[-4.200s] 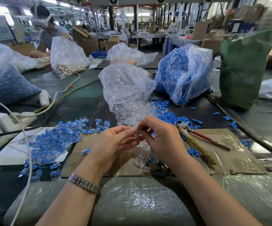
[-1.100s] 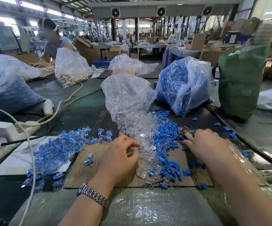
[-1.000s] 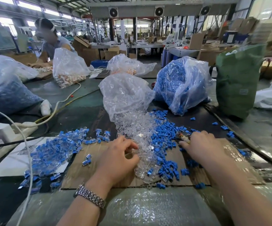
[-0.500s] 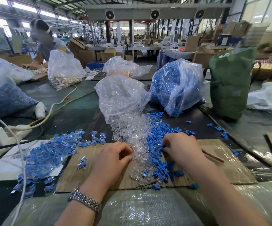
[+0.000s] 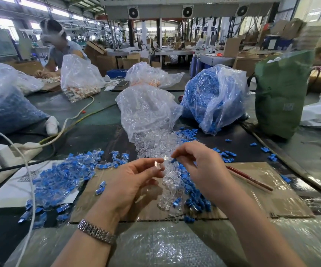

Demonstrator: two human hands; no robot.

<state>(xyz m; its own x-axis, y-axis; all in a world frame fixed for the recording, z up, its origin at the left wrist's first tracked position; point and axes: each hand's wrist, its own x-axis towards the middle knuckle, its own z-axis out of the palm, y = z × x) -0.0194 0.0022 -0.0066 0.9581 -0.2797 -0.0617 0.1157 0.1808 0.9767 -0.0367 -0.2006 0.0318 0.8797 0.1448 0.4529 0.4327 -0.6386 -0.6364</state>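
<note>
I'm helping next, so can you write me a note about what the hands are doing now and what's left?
Left hand pinches a clear piece at its fingertips.
Right hand seems to pinch a blue piece beside it; not yet joined.
Loose clear pieces spill from the bag; loose blue pieces lie on the cardboard.
Done: pile of joined pieces on the left.
Left: many loose ones to join.

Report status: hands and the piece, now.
Left hand pinches clear piece, raised over cardboard. Right hand pinches what looks like blue piece, just beside it. Nothing between them.
</note>
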